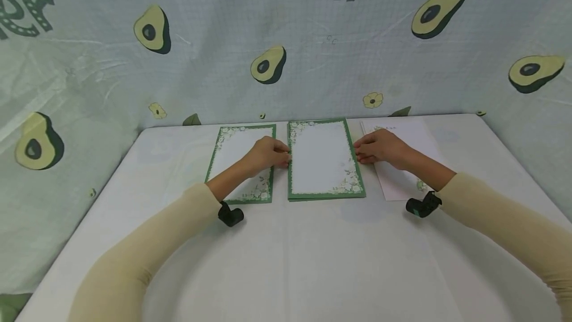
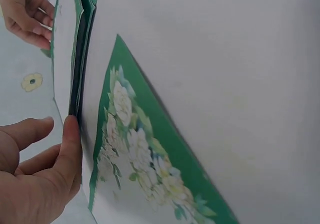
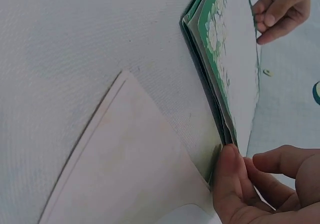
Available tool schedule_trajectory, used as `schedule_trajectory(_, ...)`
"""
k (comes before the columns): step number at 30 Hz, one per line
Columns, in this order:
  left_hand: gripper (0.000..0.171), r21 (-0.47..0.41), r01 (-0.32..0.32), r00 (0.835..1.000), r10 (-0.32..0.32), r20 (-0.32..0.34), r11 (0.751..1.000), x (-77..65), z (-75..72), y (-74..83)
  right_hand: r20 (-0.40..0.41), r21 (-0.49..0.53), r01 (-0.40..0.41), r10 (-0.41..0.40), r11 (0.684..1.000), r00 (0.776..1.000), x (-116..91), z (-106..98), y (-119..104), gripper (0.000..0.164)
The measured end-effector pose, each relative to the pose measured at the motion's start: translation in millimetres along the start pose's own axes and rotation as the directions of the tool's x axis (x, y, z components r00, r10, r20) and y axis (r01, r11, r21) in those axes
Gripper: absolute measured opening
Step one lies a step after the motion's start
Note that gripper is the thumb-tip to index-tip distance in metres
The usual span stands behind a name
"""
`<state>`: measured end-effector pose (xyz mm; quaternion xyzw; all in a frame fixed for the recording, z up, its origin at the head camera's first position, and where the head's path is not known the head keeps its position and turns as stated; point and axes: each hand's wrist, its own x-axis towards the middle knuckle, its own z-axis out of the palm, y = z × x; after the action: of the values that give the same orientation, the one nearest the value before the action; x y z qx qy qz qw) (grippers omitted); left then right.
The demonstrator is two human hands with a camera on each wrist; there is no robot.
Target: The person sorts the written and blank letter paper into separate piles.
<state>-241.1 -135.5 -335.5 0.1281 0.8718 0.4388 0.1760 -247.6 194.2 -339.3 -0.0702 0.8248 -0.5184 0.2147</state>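
A stack of paper sheets (image 1: 323,158) with green floral borders lies at the middle of the white table. At its left edge is my left hand (image 1: 268,153); a fingertip touches the side while the thumb (image 2: 37,131) stands apart. My right hand (image 1: 380,146) touches the opposite edge with its fingertips, its thumb (image 3: 280,160) also off the paper. Seen from the side in both wrist views, the stack shows several layers with small gaps between. Under my left forearm lies another green-bordered sheet (image 1: 237,140), partly covered. Beneath my right hand is pale pink paper (image 1: 395,188).
The white table (image 1: 286,262) reaches back to a hanging cloth (image 1: 214,24) printed with avocados. Cloth also hangs along both sides. A small black camera is worn on the left wrist (image 1: 230,214), another on the right wrist (image 1: 423,204).
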Motion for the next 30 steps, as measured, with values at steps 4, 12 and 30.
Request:
schedule_trajectory(4, 0.035, -0.004, 0.015, 1.0, -0.015, -0.016, 1.0, 5.2, 1.9, 0.1, -0.013, -0.028, -0.01, 0.01, 1.0, 1.0, 0, 0, 0, 0.039)
schedule_trajectory(12, 0.037, -0.081, 0.059, 0.998, -0.062, -0.033, 0.995, 7.3, 2.5, 0.9, -0.017, -0.073, -0.015, 0.014, 0.997, 1.0, -4, 3, -3, 0.043)
schedule_trajectory(30, 0.034, -0.21, 0.043, 0.997, -0.055, -0.052, 0.977, 9.2, 2.7, -3.0, -0.128, -0.247, 0.022, -0.055, 0.969, 0.99, -7, 12, -6, 0.04)
